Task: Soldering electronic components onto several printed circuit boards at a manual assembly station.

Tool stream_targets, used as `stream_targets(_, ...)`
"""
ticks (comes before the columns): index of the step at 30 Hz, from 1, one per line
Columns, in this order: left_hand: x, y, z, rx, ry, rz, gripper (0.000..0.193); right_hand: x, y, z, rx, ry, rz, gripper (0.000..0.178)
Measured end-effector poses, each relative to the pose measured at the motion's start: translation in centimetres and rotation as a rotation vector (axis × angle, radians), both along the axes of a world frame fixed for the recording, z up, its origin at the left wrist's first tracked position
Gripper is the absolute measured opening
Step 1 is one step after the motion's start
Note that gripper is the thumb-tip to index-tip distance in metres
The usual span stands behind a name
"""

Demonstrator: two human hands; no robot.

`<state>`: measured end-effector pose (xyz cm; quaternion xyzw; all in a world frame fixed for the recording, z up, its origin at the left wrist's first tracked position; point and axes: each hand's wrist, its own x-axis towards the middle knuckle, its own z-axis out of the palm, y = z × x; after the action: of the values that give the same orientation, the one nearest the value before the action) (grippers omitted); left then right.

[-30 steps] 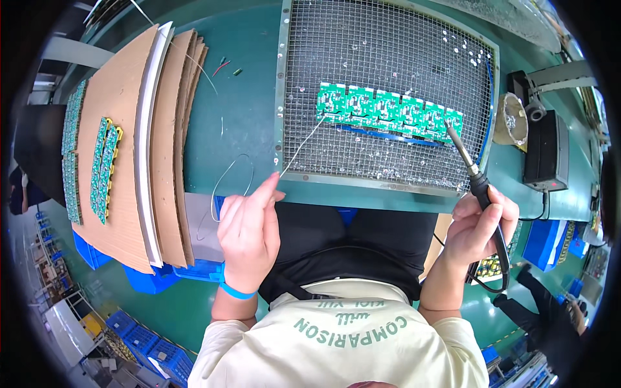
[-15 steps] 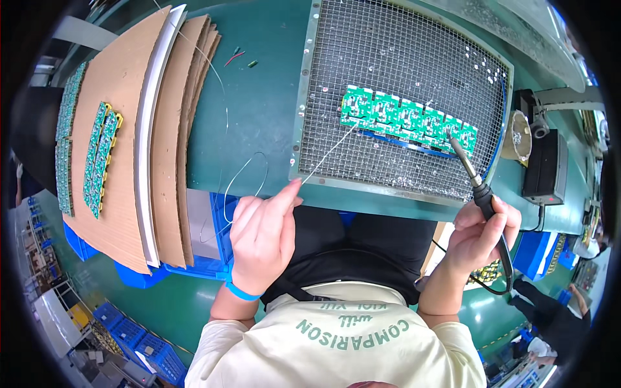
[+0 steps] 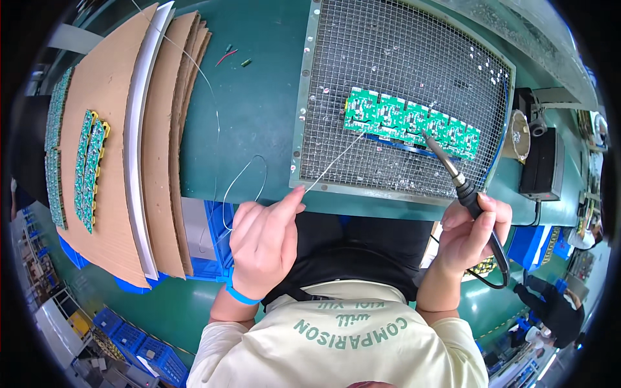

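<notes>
A row of joined green circuit boards (image 3: 414,123) lies on a wire mesh in a metal frame (image 3: 299,129). My right hand (image 3: 472,236) is closed round the black handle of a soldering iron (image 3: 446,161), whose tip reaches over the middle of the boards. Between thumb and forefinger, my left hand (image 3: 265,242) pinches a thin strand of solder wire (image 3: 333,160). Its free end points at the lower left edge of the boards. Behind the hand the wire loops over the table edge and runs up to the upper left.
Cardboard sheets (image 3: 97,155) stand layered at the left, with more circuit board strips (image 3: 90,171) on them. A dark box (image 3: 543,165) and a round container (image 3: 517,136) are at the right. Blue crates (image 3: 155,359) sit on the floor; a person (image 3: 550,304) is at far right.
The soldering iron has moved left along the boards, from near their right end to the middle. My left hand still pinches the wire, and the view has shifted slightly.
</notes>
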<state>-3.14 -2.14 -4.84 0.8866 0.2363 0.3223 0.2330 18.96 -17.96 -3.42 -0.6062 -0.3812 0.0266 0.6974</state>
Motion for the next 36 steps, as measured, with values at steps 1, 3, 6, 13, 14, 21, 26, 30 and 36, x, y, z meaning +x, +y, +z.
stream_targets(1,0.0,0.0,0.0,0.005,-0.006,-0.004,0.042,0.0,0.1,0.0,-0.001,0.000,-0.002,0.026)
stream_targets(3,0.1,0.1,-0.1,0.005,-0.002,-0.005,0.042,-0.1,0.2,0.0,-0.002,0.005,-0.005,0.026)
stream_targets(6,0.1,0.1,-0.1,0.009,0.006,-0.002,0.043,0.1,0.2,0.1,-0.004,0.002,-0.016,0.027)
stream_targets(13,0.2,0.0,0.4,-0.007,-0.016,0.083,0.034,0.6,-0.3,0.0,0.006,-0.008,-0.062,0.028)
stream_targets(14,0.2,-0.2,0.4,-0.006,-0.015,0.082,0.034,0.7,-0.4,0.0,0.009,-0.009,-0.067,0.028)
stream_targets(21,0.6,-0.7,0.1,0.009,-0.011,0.038,0.042,1.2,-1.3,-0.1,0.022,-0.012,-0.114,0.028)
stream_targets(26,1.2,-1.0,0.0,0.021,-0.014,0.012,0.041,1.6,-1.8,0.1,0.040,-0.013,-0.127,0.028)
stream_targets(30,1.8,-1.3,0.2,0.009,-0.009,-0.011,0.041,2.0,-2.4,0.2,0.055,0.000,-0.152,0.028)
stream_targets(36,2.9,-1.9,0.6,-0.013,-0.002,-0.045,0.039,2.6,-3.2,-0.1,0.075,0.020,-0.199,0.028)
